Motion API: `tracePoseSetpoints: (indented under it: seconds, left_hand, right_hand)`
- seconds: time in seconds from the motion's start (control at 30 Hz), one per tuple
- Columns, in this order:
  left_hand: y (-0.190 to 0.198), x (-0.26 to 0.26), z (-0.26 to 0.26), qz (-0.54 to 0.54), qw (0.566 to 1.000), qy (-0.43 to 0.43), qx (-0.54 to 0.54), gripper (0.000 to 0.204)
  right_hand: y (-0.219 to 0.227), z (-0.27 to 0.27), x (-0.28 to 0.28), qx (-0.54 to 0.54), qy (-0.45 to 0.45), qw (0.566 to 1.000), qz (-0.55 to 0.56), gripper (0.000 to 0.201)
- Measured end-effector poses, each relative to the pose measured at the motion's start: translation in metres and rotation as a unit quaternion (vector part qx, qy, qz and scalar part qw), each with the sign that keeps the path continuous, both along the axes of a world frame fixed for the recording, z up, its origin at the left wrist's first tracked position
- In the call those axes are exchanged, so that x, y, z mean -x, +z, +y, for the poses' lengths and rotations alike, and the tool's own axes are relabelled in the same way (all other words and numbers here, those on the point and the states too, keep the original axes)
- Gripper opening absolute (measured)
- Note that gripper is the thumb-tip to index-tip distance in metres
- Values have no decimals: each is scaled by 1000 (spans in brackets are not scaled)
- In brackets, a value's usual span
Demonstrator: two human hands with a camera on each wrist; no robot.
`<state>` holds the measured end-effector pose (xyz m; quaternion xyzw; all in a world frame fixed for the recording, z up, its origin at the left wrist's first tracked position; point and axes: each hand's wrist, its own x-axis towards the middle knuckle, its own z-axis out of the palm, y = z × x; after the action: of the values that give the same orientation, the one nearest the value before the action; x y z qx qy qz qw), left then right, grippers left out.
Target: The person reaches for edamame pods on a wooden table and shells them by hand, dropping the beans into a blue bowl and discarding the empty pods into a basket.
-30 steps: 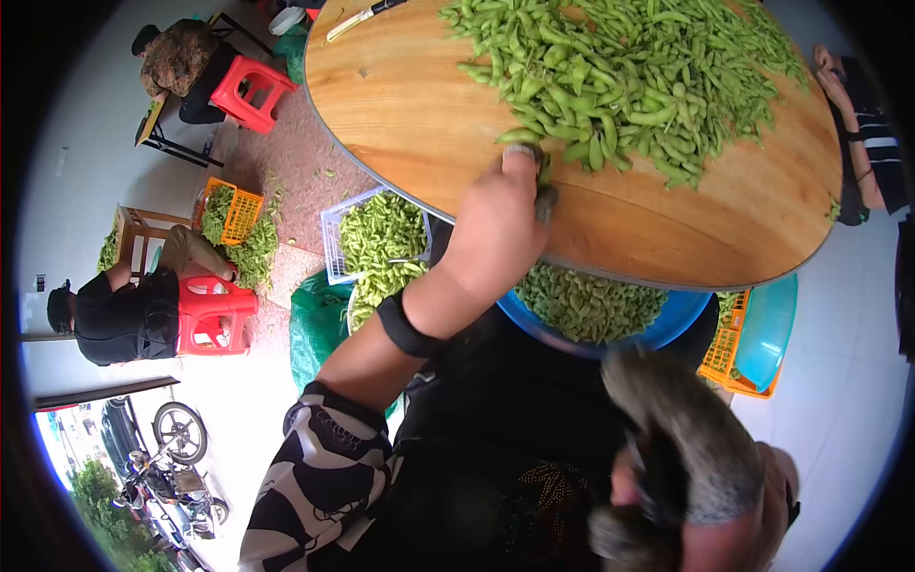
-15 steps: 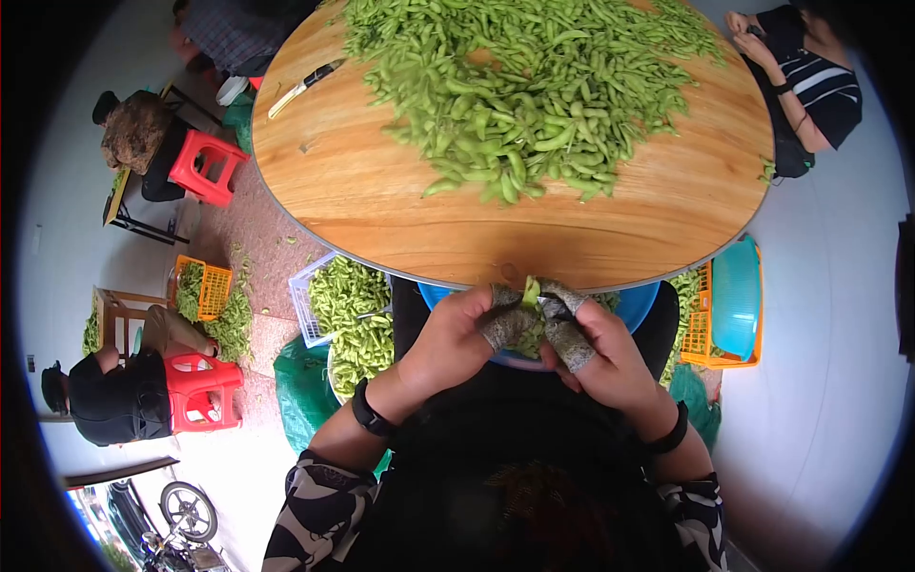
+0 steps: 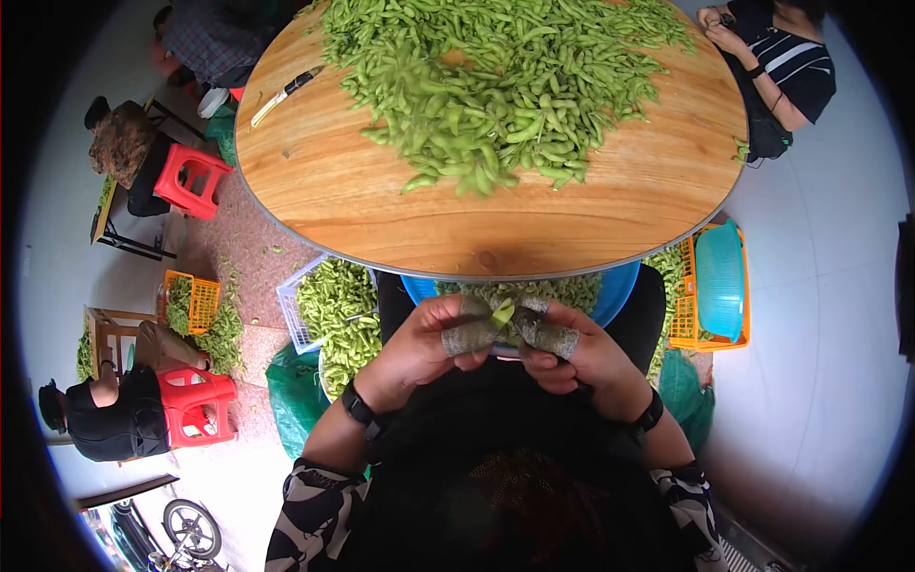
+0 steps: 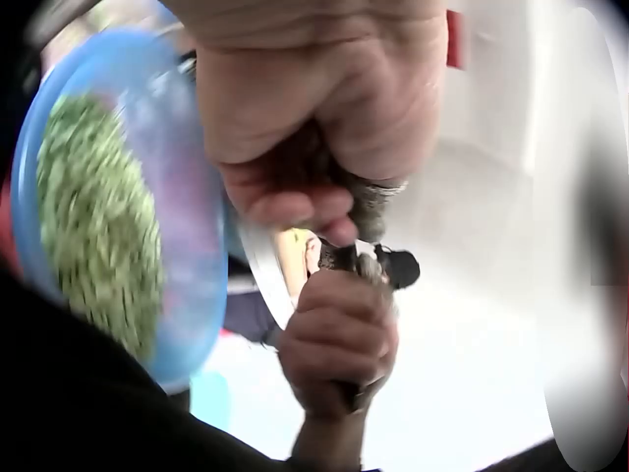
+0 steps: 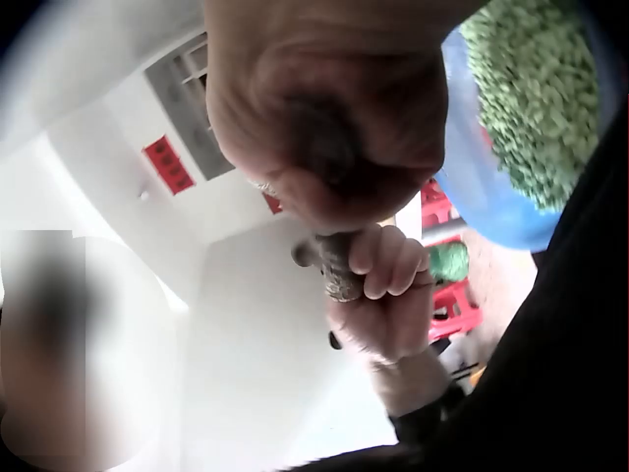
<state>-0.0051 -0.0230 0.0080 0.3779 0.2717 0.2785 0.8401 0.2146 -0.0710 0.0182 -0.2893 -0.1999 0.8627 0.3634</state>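
Observation:
In front of the body, beyond the table's near edge, my left hand point(image 3: 424, 345) pinches a green pod point(image 3: 502, 313) between wrapped thumb and finger. My right hand point(image 3: 574, 355), also with wrapped fingers, meets it at the pod. In the left wrist view, the right hand point(image 4: 336, 339) is curled round a narrow dark tool point(image 4: 350, 393) whose end shows below the fist; its tip is unclear. The blue basin point(image 3: 621, 286) of pods lies partly under the hands. A large heap of pods point(image 3: 534, 105) covers much of the wooden table point(image 3: 400, 229).
A knife point(image 3: 286, 95) lies on the table's left. Beside the left arm stand a white crate point(image 3: 294, 319) of pods and a green bag point(image 3: 294, 396). At right are an orange crate point(image 3: 682, 324) and teal basket point(image 3: 720, 281). Several people sit around.
My left hand has drawn back from the table's pod heap to the lap. The right hand has come up from low right to meet it. The view has shifted.

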Motion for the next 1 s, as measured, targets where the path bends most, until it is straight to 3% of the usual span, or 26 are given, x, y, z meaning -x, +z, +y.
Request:
tracePoseSetpoints:
  seconds: [0.07,0.13,0.17,0.2,0.23,0.27,0.3,0.33,0.37,0.43,0.47,0.5,0.53,0.57,0.6,0.63,0.7,0.77,0.8,0.83,0.87,0.93,1.0]
  left_hand:
    - [-10,3,-1,-47,998,-18,48,12]
    - [-6,-1,1,-95,990,-37,93,13]
    - [-3,-7,2,38,999,-10,-32,12]
    - [-1,-12,5,170,973,19,-155,11]
    - [-3,-12,7,170,973,14,-156,11]
    - [-7,-11,8,282,864,52,-415,11]
    - [-6,-11,10,365,674,84,-637,15]
    - [-4,-11,8,406,639,79,-648,23]
    - [0,-14,9,407,638,74,-650,23]
    - [6,-20,14,391,590,130,-694,14]
    - [4,-20,15,391,591,128,-694,14]
    - [1,-19,14,341,732,112,-579,11]
    - [0,-19,14,278,847,92,-444,9]
    - [1,-16,15,279,848,90,-442,9]
    - [8,-12,16,232,936,41,-262,9]
    - [10,-10,17,174,982,-8,-70,11]
    - [5,-15,17,224,968,0,-111,9]
    - [2,-20,14,271,950,8,-155,9]
    - [3,-22,13,311,896,30,-317,8]
    - [5,-23,13,342,813,51,-469,9]
    - [1,-21,17,343,811,53,-471,9]
    - [-9,-18,24,364,680,63,-634,12]
    - [-6,-17,23,385,658,54,-645,13]
  right_hand:
    - [6,1,0,4,44,998,46,25]
    - [12,5,0,22,29,999,11,23]
    - [14,7,1,41,11,999,-23,22]
    - [14,8,3,40,7,999,-23,22]
    - [12,8,7,16,4,995,-94,20]
    - [10,7,9,-7,0,987,-162,18]
    - [9,8,9,-4,-5,987,-158,18]
    - [8,9,10,-53,-10,980,-192,17]
    - [8,11,10,-104,-15,969,-225,16]
    - [9,17,9,-133,-21,962,-236,15]
    - [9,19,8,-159,-22,955,-251,14]
    - [7,20,6,-158,-22,955,-250,14]
    - [4,22,4,-135,-10,960,-246,13]
    - [2,23,2,-110,1,964,-242,12]
    - [3,24,1,-107,1,965,-241,12]
    - [5,26,-1,-104,8,971,-213,10]
    - [5,28,-2,-98,17,977,-187,9]
    - [1,30,-3,-112,20,960,-254,6]
    - [-1,30,-4,-114,21,960,-255,6]
    - [-4,28,-4,-132,29,953,-271,10]
    - [-5,28,-4,-152,38,945,-286,15]
    - [-3,27,-3,-154,35,942,-295,14]
    - [-2,28,-2,-155,31,939,-304,14]
